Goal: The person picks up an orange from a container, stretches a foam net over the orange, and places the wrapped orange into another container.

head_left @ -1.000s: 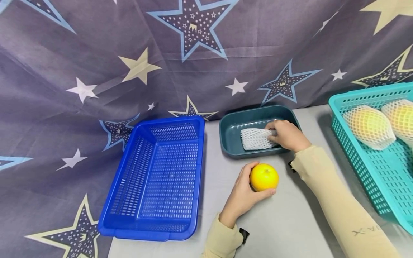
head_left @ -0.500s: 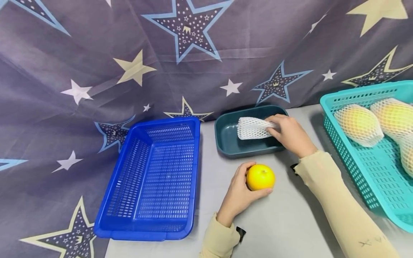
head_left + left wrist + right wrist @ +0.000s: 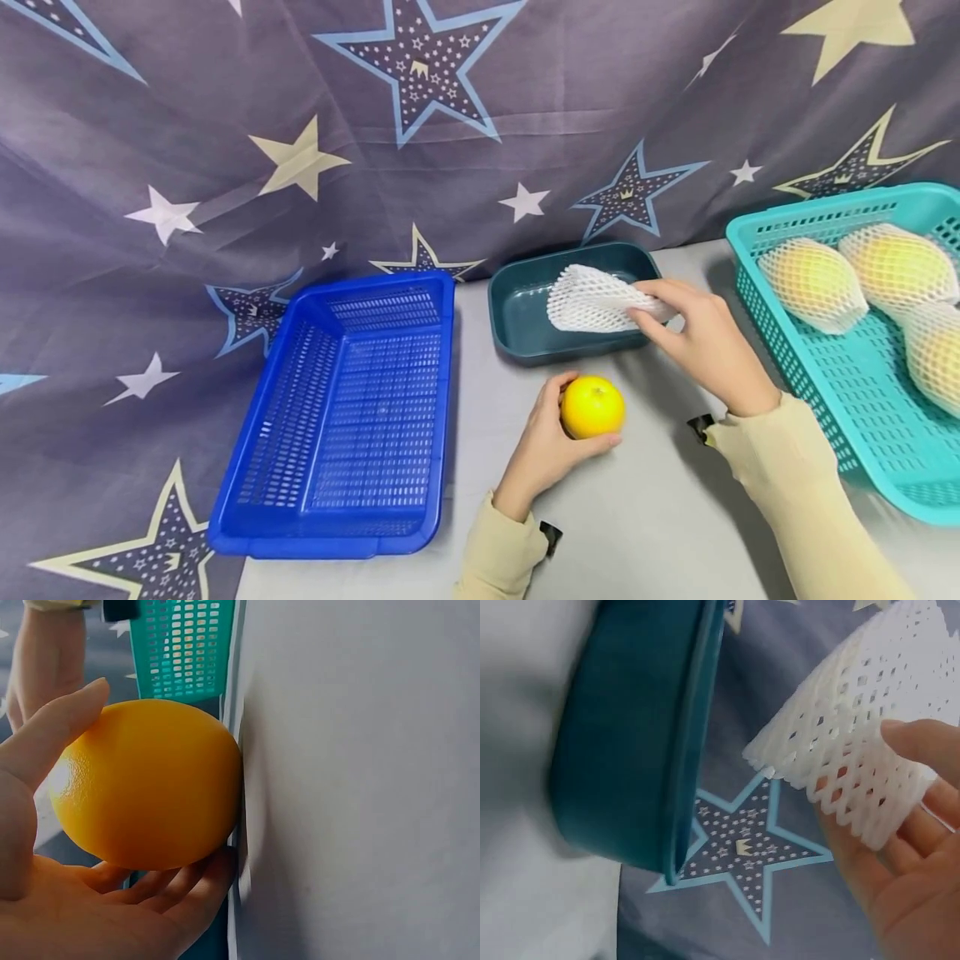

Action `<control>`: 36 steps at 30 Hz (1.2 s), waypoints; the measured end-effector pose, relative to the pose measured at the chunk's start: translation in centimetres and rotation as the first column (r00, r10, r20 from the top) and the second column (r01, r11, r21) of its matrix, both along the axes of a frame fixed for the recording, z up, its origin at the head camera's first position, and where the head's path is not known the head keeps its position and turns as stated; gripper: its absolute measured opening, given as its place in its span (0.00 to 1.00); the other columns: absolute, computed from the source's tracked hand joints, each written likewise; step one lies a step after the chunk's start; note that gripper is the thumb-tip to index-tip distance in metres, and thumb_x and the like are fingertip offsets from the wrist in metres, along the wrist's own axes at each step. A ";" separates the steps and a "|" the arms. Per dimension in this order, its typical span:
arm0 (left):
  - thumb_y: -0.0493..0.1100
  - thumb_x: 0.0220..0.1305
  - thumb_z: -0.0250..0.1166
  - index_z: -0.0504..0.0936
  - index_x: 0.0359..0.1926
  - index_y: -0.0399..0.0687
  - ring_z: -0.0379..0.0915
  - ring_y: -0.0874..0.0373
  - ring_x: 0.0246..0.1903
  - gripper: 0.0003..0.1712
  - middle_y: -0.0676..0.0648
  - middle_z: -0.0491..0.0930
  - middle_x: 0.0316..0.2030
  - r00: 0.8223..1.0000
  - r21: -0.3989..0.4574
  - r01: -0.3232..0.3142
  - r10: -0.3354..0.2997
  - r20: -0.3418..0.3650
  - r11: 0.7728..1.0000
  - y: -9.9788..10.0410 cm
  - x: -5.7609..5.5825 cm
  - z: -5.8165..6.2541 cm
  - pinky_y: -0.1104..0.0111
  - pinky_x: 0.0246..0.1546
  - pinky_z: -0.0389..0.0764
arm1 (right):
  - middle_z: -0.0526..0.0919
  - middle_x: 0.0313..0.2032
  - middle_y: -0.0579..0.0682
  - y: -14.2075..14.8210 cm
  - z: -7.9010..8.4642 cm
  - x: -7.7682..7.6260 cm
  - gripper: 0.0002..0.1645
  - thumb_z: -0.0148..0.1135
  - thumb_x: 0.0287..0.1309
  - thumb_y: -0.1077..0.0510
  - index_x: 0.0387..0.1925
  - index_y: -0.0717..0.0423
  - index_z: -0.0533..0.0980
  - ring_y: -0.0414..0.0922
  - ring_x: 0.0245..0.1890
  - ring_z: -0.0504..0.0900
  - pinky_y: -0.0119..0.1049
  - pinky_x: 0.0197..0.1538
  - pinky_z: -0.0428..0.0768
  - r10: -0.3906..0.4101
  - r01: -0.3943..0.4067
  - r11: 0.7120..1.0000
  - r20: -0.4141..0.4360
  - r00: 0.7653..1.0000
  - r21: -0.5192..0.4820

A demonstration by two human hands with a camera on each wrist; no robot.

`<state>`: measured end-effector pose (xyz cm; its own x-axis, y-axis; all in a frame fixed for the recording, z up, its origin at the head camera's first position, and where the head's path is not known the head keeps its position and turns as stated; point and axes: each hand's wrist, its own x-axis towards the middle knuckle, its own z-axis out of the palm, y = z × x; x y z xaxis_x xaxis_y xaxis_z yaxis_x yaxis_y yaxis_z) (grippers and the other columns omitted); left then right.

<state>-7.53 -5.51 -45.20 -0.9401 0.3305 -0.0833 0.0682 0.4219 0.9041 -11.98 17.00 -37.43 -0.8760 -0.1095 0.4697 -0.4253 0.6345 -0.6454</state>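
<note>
My left hand (image 3: 543, 446) grips an orange (image 3: 593, 407) on the table, its thumb on the near side and fingers curled behind. In the left wrist view the orange (image 3: 150, 784) fills the space between thumb and fingers. My right hand (image 3: 705, 337) pinches one end of a white foam net sleeve (image 3: 588, 300) above the dark teal bin (image 3: 517, 354). In the right wrist view the foam net (image 3: 855, 727) lies between thumb and fingers, outside and above the bin's rim (image 3: 694, 750).
A blue plastic basket (image 3: 444, 400) stands on the left. To the right is a turquoise basket (image 3: 847, 417) holding several net-wrapped fruits (image 3: 813, 285). A star-patterned curtain (image 3: 225, 100) hangs behind the table (image 3: 637, 508).
The right hand has lifted the foam net up out of the dark teal bin and drawn back toward the near right. The left hand keeps its grip on the orange. The view has shifted slightly right.
</note>
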 end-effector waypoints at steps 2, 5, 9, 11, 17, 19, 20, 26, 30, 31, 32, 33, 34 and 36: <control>0.56 0.49 0.79 0.61 0.71 0.53 0.69 0.57 0.59 0.52 0.52 0.68 0.64 1.000 -0.004 -0.005 0.005 0.010 1.000 0.0 0.0 0.1 0.57 0.60 0.72 | 0.85 0.46 0.53 -0.2 0.1 0.7 0.17 0.69 0.59 0.62 0.51 0.58 0.82 0.48 0.46 0.82 0.33 0.53 0.77 0.008 -0.008 1.000 -0.025 1.000 -0.001; 0.56 0.49 0.78 0.61 0.71 0.51 0.69 0.56 0.59 0.53 0.51 0.68 0.64 1.000 0.001 -0.004 0.004 0.003 1.000 0.0 0.0 0.2 0.56 0.61 0.72 | 0.85 0.46 0.51 -0.3 0.1 1.7 0.17 0.70 0.58 0.63 0.51 0.56 0.82 0.44 0.45 0.81 0.19 0.51 0.72 0.016 -0.017 1.000 -0.045 0.999 -0.009; 0.56 0.50 0.78 0.60 0.72 0.51 0.68 0.56 0.61 0.53 0.51 0.67 0.65 1.000 0.010 -0.001 0.001 -0.017 1.000 -0.1 0.0 0.4 0.57 0.63 0.71 | 0.85 0.46 0.47 -0.5 0.0 2.6 0.18 0.70 0.58 0.65 0.51 0.55 0.82 0.38 0.43 0.79 0.17 0.49 0.71 0.039 -0.041 0.999 -0.057 0.998 -0.029; 0.55 0.50 0.78 0.60 0.72 0.51 0.67 0.57 0.61 0.53 0.51 0.67 0.65 1.000 0.018 0.001 -0.001 -0.027 1.000 -0.2 0.0 0.6 0.57 0.64 0.70 | 0.85 0.45 0.46 -0.7 -0.2 3.0 0.18 0.70 0.58 0.65 0.51 0.54 0.82 0.36 0.42 0.78 0.18 0.47 0.72 0.052 -0.054 0.998 -0.058 0.997 -0.038; 0.54 0.52 0.78 0.59 0.71 0.58 0.63 0.57 0.65 0.51 0.53 0.64 0.67 0.998 0.060 -0.005 0.009 -0.066 0.998 -0.4 0.2 1.5 0.56 0.68 0.67 | 0.85 0.43 0.43 -1.3 -0.8 4.1 0.17 0.70 0.57 0.64 0.49 0.51 0.82 0.34 0.39 0.76 0.21 0.42 0.73 0.070 -0.070 0.995 -0.016 0.997 -0.066; 0.53 0.53 0.77 0.58 0.73 0.59 0.61 0.58 0.68 0.51 0.56 0.62 0.69 0.997 0.088 -0.012 0.019 -0.081 0.996 -0.4 0.4 2.1 0.56 0.70 0.64 | 0.86 0.43 0.43 -1.6 -1.0 4.4 0.17 0.70 0.57 0.65 0.49 0.52 0.82 0.34 0.40 0.78 0.20 0.44 0.75 0.084 -0.084 0.991 0.003 0.996 -0.102; 0.52 0.54 0.77 0.57 0.73 0.60 0.60 0.58 0.68 0.51 0.57 0.62 0.69 0.995 0.105 -0.017 0.026 -0.091 0.994 -0.4 0.4 2.4 0.56 0.71 0.63 | 0.86 0.43 0.43 -1.7 -1.1 4.6 0.17 0.70 0.57 0.65 0.48 0.52 0.83 0.34 0.39 0.78 0.20 0.43 0.75 0.089 -0.088 0.989 0.010 0.996 -0.117; 0.50 0.62 0.71 0.65 0.71 0.62 0.60 0.60 0.69 0.39 0.59 0.64 0.69 0.974 0.209 -0.074 0.116 -0.195 0.975 -0.5 0.8 3.9 0.52 0.70 0.64 | 0.87 0.44 0.44 -3.1 -1.3 4.9 0.17 0.68 0.59 0.66 0.50 0.52 0.82 0.36 0.42 0.82 0.22 0.48 0.80 0.194 -0.173 0.958 0.071 0.979 -0.227; 0.46 0.65 0.69 0.78 0.62 0.54 0.67 0.59 0.65 0.24 0.54 0.73 0.62 0.939 0.288 -0.116 0.200 -0.280 0.950 -0.6 0.7 4.1 0.54 0.67 0.68 | 0.86 0.47 0.45 -3.6 -1.5 5.0 0.17 0.66 0.61 0.65 0.51 0.52 0.82 0.36 0.45 0.82 0.24 0.50 0.80 0.234 -0.200 0.947 0.113 0.966 -0.253; 0.45 0.65 0.68 0.79 0.59 0.52 0.69 0.58 0.63 0.22 0.53 0.74 0.60 0.930 0.314 -0.125 0.221 -0.292 0.941 -0.6 0.7 4.1 0.56 0.66 0.70 | 0.85 0.47 0.45 -3.6 -1.6 5.0 0.16 0.66 0.62 0.65 0.52 0.53 0.81 0.37 0.45 0.81 0.24 0.51 0.80 0.237 -0.198 0.945 0.129 0.963 -0.259; 0.44 0.65 0.68 0.80 0.58 0.51 0.71 0.57 0.61 0.20 0.52 0.76 0.59 0.925 0.339 -0.134 0.240 -0.295 0.931 -0.6 0.6 4.2 0.57 0.65 0.71 | 0.85 0.48 0.45 -3.6 -1.6 5.0 0.16 0.65 0.63 0.64 0.52 0.53 0.81 0.37 0.46 0.81 0.24 0.51 0.80 0.237 -0.193 0.945 0.147 0.960 -0.263; 0.42 0.65 0.68 0.81 0.57 0.50 0.72 0.57 0.59 0.19 0.51 0.77 0.56 0.921 0.367 -0.140 0.257 -0.294 0.920 -0.6 0.6 4.3 0.59 0.64 0.73 | 0.85 0.48 0.45 -3.5 -1.6 5.0 0.15 0.64 0.64 0.63 0.53 0.53 0.80 0.38 0.46 0.81 0.24 0.51 0.81 0.235 -0.185 0.946 0.167 0.958 -0.267; 0.41 0.65 0.68 0.80 0.57 0.49 0.73 0.56 0.57 0.19 0.50 0.77 0.55 0.919 0.396 -0.142 0.270 -0.288 0.907 -0.6 0.6 4.3 0.60 0.63 0.74 | 0.85 0.48 0.46 -3.5 -1.6 5.0 0.15 0.63 0.66 0.62 0.54 0.54 0.80 0.38 0.46 0.81 0.24 0.51 0.81 0.230 -0.176 0.947 0.187 0.955 -0.268; 0.39 0.65 0.68 0.79 0.57 0.46 0.75 0.54 0.55 0.20 0.48 0.78 0.55 0.920 0.446 -0.143 0.285 -0.270 0.884 -0.6 0.6 4.5 0.61 0.60 0.76 | 0.85 0.47 0.48 -3.4 -1.6 5.0 0.15 0.59 0.69 0.59 0.55 0.55 0.78 0.40 0.44 0.83 0.25 0.50 0.81 0.230 -0.164 0.946 0.226 0.946 -0.278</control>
